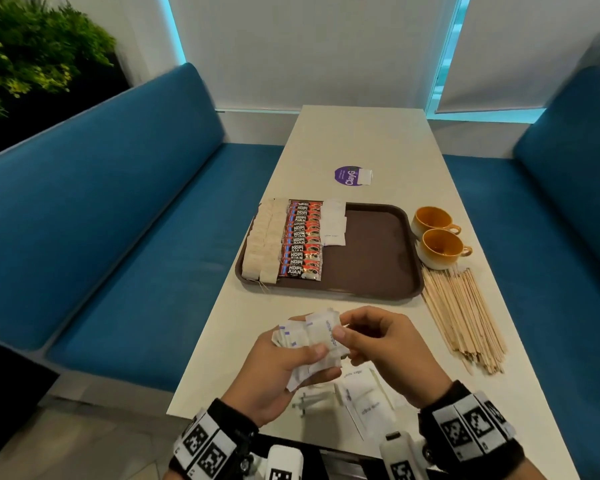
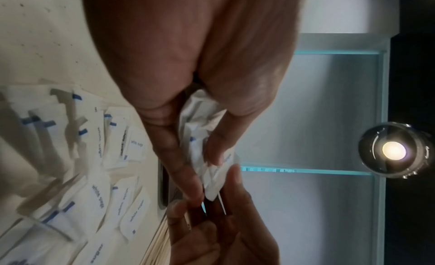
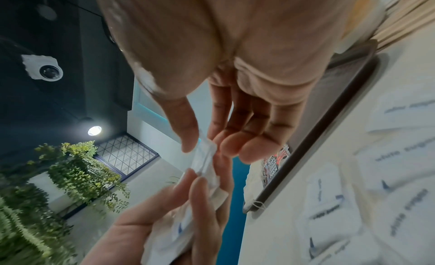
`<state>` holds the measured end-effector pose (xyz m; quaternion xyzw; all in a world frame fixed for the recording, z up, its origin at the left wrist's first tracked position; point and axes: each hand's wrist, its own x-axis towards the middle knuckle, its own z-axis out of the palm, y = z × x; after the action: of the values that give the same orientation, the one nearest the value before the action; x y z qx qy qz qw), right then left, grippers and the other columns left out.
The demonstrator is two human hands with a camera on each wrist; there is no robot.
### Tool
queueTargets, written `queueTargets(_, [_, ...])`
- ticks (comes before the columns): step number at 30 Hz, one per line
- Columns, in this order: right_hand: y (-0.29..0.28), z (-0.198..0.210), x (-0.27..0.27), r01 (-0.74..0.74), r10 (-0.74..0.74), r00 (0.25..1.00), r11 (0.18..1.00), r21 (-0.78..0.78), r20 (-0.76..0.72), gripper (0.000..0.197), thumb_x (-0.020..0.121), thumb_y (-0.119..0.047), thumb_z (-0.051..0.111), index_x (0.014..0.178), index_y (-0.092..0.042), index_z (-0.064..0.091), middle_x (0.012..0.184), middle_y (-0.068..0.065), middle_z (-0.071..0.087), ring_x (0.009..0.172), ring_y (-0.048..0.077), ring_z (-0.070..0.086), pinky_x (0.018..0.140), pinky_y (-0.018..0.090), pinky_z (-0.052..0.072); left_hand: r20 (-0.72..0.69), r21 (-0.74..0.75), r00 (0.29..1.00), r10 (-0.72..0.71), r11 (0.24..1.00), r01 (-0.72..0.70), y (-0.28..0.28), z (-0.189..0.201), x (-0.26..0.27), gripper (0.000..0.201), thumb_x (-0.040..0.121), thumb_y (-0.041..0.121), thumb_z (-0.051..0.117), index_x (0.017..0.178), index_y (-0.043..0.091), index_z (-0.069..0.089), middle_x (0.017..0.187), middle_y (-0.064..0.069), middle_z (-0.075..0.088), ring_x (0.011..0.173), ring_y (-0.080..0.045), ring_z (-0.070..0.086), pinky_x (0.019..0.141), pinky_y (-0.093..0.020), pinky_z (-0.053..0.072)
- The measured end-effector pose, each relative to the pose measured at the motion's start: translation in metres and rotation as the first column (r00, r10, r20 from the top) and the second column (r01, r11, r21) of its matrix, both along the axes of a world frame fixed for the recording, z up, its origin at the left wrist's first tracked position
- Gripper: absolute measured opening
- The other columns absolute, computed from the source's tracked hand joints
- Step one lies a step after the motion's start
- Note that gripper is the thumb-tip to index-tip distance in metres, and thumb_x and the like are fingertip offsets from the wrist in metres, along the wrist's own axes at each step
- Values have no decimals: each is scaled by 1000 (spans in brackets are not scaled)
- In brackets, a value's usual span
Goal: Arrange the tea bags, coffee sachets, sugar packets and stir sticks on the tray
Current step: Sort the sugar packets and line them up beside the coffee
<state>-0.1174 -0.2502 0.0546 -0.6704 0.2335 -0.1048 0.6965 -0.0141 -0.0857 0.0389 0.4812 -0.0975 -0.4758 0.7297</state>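
Two hands are working over the near end of the long off-white table [image 1: 368, 140]. The left hand [image 1: 278, 372] grips a crumpled wad of flat white paper sugar packets [image 1: 312, 341] with blue print, thumb clamped across the top. The right hand [image 1: 385, 344] pinches the top packet of that wad between thumb and fingertips [image 3: 188, 144], the other fingers loosely curled.

More of the same white sugar packets lie scattered on the table [image 1: 364, 396] right under the hands, at the near edge.

Further back sits the dark brown rectangular plastic tray [image 1: 371, 258] with rounded corners and a raised rim. Along its left edge run two columns of soft beige paper tea bags [image 1: 262, 244], overlapping like shingles, a string trailing over the near left corner. Next to them is a column of glossy red-and-black coffee sachets [image 1: 302, 239], then a few white sugar packets on the tray [image 1: 334, 221] near the far edge. The right part of the tray is bare.

Off the tray's right edge, a loose heap of thin pale wooden stir sticks [image 1: 461, 317] lies on the table, with two glazed orange-lined ceramic cups [image 1: 437, 237] just behind them.
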Motion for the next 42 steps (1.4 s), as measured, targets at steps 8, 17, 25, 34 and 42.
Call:
queueTargets(8, [2,-8,-11,11,-12,1000,998,56,18,7,90,-4,72,94,1,76,90,23,75,76,28,69,69,37,57,14,64,999,52,997,-53,-1,-1,-10,34,86,9,75,119,11,66,100,-17,69,75,-25,62,53,-30,52])
queueTargets(17, [-5,-4,-13,-2,4,999,998,-61,32,16,88,-2,76,101,-12,77,77,11,69,62,25,61,54,33,53,13,115,1000,22,993,-23,-2,-1,-6,27,82,23,83,91,12,60,80,-9,53,59,-19,47,43,-22,34])
queueTargets(25, [-5,4,-16,39,-22,990,992,-118,141,22,82,4,79,93,-3,62,89,15,71,69,39,68,67,46,61,66,131,992,108,985,-116,-8,-1,-6,21,74,13,83,84,14,64,79,-14,60,54,-21,48,40,-22,36])
queueTargets(34, [-6,0,-16,27,-7,995,981,-194,103,31,76,3,84,100,-16,81,88,7,78,66,27,73,70,36,61,102,156,979,178,969,-193,-7,1,-4,14,85,16,77,86,8,65,83,-18,62,57,-24,52,46,-26,38])
queueTargets(42, [-7,7,-17,3,9,997,989,-148,77,41,76,-1,85,112,-19,77,81,13,78,71,30,75,76,34,62,39,165,983,181,969,-185,-12,6,-2,24,99,32,63,85,12,63,88,-18,67,60,-25,53,46,-28,40])
